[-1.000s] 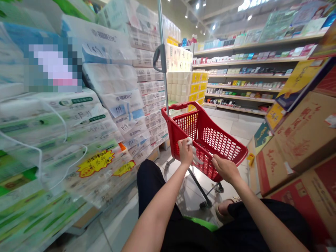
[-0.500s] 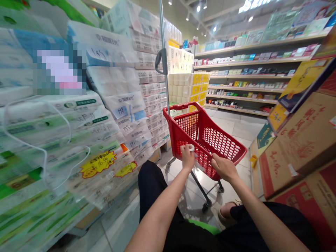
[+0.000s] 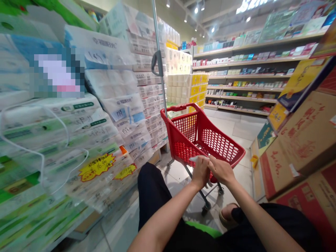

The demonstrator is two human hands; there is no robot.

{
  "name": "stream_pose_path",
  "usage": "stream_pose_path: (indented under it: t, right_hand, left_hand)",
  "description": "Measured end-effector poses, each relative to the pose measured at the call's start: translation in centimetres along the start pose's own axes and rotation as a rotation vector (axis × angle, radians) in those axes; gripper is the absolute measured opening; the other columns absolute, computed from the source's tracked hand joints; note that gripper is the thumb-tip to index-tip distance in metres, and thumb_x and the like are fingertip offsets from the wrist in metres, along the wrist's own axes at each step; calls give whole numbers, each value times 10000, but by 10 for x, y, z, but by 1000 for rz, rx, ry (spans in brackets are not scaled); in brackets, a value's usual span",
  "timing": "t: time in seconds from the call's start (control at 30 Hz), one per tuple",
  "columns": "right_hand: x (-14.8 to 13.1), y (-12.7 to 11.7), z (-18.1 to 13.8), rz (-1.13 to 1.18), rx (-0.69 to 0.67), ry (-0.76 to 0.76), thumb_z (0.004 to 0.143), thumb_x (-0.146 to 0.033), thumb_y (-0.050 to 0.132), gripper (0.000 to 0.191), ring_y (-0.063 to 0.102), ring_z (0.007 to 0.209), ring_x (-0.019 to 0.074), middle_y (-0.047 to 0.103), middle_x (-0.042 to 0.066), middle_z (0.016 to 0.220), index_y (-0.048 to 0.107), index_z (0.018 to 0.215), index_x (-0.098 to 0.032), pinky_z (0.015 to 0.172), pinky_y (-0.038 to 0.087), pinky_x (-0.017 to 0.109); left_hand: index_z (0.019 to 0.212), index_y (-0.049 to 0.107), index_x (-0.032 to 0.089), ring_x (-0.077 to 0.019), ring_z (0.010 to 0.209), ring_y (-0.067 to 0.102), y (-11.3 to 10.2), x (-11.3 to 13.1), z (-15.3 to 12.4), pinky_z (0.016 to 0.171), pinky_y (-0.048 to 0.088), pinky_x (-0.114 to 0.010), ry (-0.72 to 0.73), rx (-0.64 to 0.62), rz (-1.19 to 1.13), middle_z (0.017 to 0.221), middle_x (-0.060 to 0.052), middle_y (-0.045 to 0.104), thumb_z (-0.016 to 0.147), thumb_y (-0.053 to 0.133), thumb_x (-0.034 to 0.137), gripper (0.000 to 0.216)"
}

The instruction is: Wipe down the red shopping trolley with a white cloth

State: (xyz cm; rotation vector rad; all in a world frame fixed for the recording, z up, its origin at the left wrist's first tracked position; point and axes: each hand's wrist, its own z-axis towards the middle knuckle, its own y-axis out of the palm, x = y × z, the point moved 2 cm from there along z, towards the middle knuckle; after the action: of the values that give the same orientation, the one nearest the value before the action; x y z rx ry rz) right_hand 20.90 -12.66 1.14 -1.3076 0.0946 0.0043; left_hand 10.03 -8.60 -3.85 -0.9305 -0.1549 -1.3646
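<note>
My left hand (image 3: 201,171) is closed around a crumpled, thin white tissue-like piece (image 3: 195,159). One end of the piece sticks out to the left, past the fingers. My right hand (image 3: 222,169) is pressed up against the left, fingers curled; whatever is between them is mostly covered. A pale scrap seems to hang beneath both hands. Just behind them stands a red plastic shopping cart (image 3: 223,136) with perforated sides, its near wall partly hidden by my hands. Neither hand visibly grips the cart.
Stacked tissue packs (image 3: 78,122) with yellow price signs (image 3: 97,167) rise on the left, a white cable (image 3: 67,129) draped over them. Cardboard boxes (image 3: 309,136) crowd the right side. A metal pole (image 3: 159,52) stands at the cart's handle. Stocked shelves (image 3: 244,64) line the back.
My left hand has moved right and slightly down, closing the gap to my right hand. The right hand has shifted a little left. The white piece is bunched between them; the cart looks nearly unchanged.
</note>
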Motion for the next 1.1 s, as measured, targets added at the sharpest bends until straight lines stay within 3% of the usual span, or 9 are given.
stream_pose_path:
  t: [0.1,0.23,0.3,0.6,0.7,0.8,0.9,1.0,1.1]
  right_hand:
    - [6,1,0,5,-5,11,954,-330,253,260,572,676,155,662,18,790,485,931,-214,557,161,287]
    - [3,0,-2,-19,3,21,953,-329,255,260,566,657,153,658,16,770,485,934,-211,552,158,288]
    - [-2,0,-2,-25,8,17,954,-342,258,261,567,651,154,654,14,760,481,932,-210,549,155,290]
    - [-5,1,1,-31,9,19,954,-353,261,272,584,677,164,674,36,808,492,949,-209,559,164,296]
    - [-1,0,-1,-26,12,25,952,-338,257,274,584,682,164,672,33,808,497,960,-208,560,169,295]
    - [0,0,-3,-12,17,31,947,-333,269,268,580,675,161,669,27,798,503,979,-207,558,172,294]
    - [-2,0,-4,-3,25,30,944,-331,282,263,578,670,157,670,28,793,511,970,-204,555,174,294]
    - [-3,1,-2,-5,20,32,945,-327,275,277,573,661,153,671,34,791,521,944,-200,552,175,295]
    - [0,2,0,-20,24,32,942,-324,275,296,577,679,161,681,46,824,532,1015,-197,560,183,294]
  left_hand:
    - [1010,494,251,-198,1030,499,-16,-11,18,881,462,-319,-34,29,41,1101,-53,463,841,510,119,215]
    - [979,458,218,-191,996,517,-52,-43,62,918,438,-342,-339,374,68,1081,-66,433,838,456,77,199]
    - [975,439,213,-186,934,532,-59,-52,73,881,447,-336,-442,425,63,1070,-69,427,828,447,67,208]
    - [1021,439,230,-190,978,499,4,-6,2,864,458,-323,-93,18,5,1043,-47,457,872,496,170,170]
    - [1011,449,225,-193,1012,494,-6,-14,12,895,449,-334,-78,17,19,1061,-52,452,872,483,146,164]
    - [998,438,209,-187,995,506,-36,-33,48,929,432,-351,-226,245,49,1087,-69,430,849,436,65,208]
    - [1018,449,204,-185,946,527,-54,-37,74,902,447,-344,-286,341,68,1107,-80,418,851,450,80,208]
    - [1042,483,212,-183,991,536,-45,-18,63,908,457,-320,-211,243,52,1142,-73,416,850,493,102,221]
    - [1114,492,228,-184,1085,514,-23,7,30,947,454,-314,-116,24,10,1173,-59,431,876,534,179,246]
